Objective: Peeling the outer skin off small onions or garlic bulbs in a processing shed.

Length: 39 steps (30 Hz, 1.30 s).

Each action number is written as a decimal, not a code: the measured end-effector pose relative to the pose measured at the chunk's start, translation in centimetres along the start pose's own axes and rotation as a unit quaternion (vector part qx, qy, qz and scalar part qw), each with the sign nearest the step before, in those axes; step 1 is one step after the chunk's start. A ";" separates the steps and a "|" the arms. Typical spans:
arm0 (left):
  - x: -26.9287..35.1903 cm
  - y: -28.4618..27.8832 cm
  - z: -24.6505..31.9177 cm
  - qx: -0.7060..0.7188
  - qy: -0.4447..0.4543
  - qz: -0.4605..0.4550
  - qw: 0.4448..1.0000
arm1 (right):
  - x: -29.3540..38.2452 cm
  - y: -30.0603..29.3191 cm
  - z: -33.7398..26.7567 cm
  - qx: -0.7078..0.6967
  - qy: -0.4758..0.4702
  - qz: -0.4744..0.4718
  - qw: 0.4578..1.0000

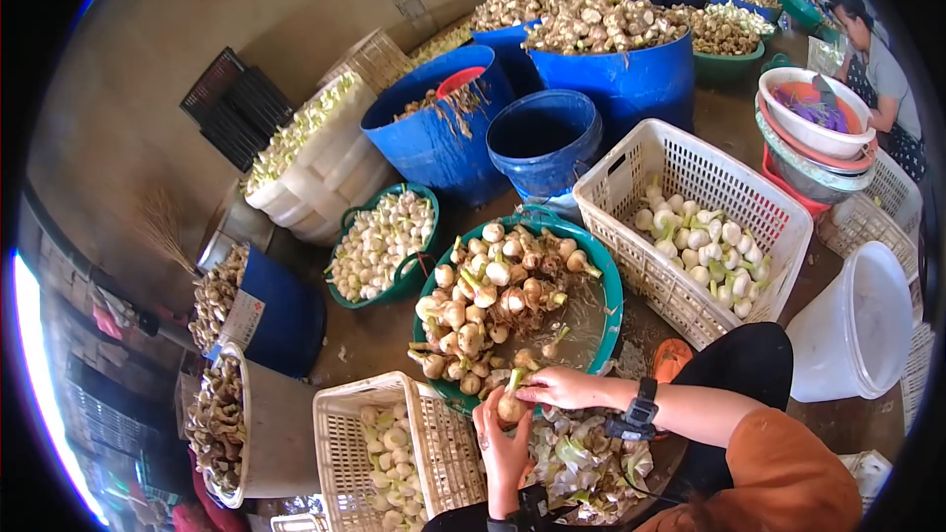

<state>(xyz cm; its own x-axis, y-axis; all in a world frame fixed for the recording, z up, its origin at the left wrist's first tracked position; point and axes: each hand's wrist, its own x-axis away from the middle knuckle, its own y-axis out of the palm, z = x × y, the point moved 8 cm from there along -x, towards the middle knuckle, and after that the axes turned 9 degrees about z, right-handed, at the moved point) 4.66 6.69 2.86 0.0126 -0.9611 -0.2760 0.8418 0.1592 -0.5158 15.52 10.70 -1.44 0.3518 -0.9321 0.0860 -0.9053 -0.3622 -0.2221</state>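
My left hand (500,447) holds a round garlic bulb (511,409) from below, its pale stalk pointing up. The fingers of my right hand (562,388) press against the same bulb from the right, near the stalk. A small red patch shows under the right hand, too little to identify. Just beyond both hands stands a green tub (612,295) with many brownish unpeeled bulbs (473,310), some with roots and stalks. Below the hands lies a heap of peeled papery skins (591,458).
A white crate (768,199) of peeled bulbs stands right; another crate (451,436) stands left. Blue barrels (613,81), an empty-looking blue bucket (543,140) and a smaller green tub (425,266) stand beyond. A translucent bucket (850,325) is at far right. Another person (887,81) sits behind stacked basins (817,125).
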 end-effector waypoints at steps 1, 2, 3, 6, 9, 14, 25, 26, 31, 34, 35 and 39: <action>0.3 -0.2 1.3 -0.045 0.032 0.027 0.998 | 0.9 0.0 0.2 -0.013 0.018 -0.007 1.000; 0.7 -0.2 2.4 -0.062 0.065 0.058 0.994 | 1.6 -0.5 -0.7 -0.054 -0.027 0.027 0.998; 1.2 0.1 3.2 -0.062 0.070 0.058 0.994 | 2.6 -1.2 -2.2 -0.095 -0.070 0.058 0.991; 2.7 0.0 6.2 -0.149 0.149 0.139 0.968 | 4.0 -1.5 -2.0 -0.072 -0.045 0.112 0.990; 3.4 0.3 7.8 -0.157 0.162 0.129 0.966 | 5.5 -2.8 -3.4 -0.059 -0.116 0.221 0.967; 3.3 1.7 3.9 0.459 -0.174 0.016 0.871 | 7.1 -2.6 -4.7 -0.239 -0.009 0.088 0.967; 3.6 3.6 2.0 0.538 -0.355 -0.054 0.763 | 6.7 -3.2 -6.0 -0.116 -0.248 0.226 0.935; 3.8 2.9 1.5 0.472 -0.322 0.014 0.821 | 6.6 -3.5 -5.4 -0.123 -0.206 0.237 0.941; 1.7 -1.3 6.1 0.056 0.030 0.168 0.984 | 6.6 -3.2 -6.8 -0.021 -0.150 0.169 0.974; 2.0 -0.7 1.8 0.303 -0.261 0.061 0.915 | 6.8 -2.5 -7.3 -0.039 -0.243 0.187 0.951; 2.4 0.5 -1.0 0.418 -0.335 -0.023 0.844 | 7.7 -2.8 -8.1 -0.066 -0.332 0.237 0.911; 1.8 0.0 2.5 0.221 -0.196 0.108 0.949 | 5.6 -1.5 -3.0 -0.222 -0.006 0.073 0.972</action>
<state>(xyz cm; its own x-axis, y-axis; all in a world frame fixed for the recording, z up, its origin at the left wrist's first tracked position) 5.99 4.40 4.42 0.3379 -0.9407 0.0303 0.9397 0.3354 -0.0663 18.09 6.01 2.32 0.2115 -0.9747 0.0723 -0.9584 -0.1923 0.2110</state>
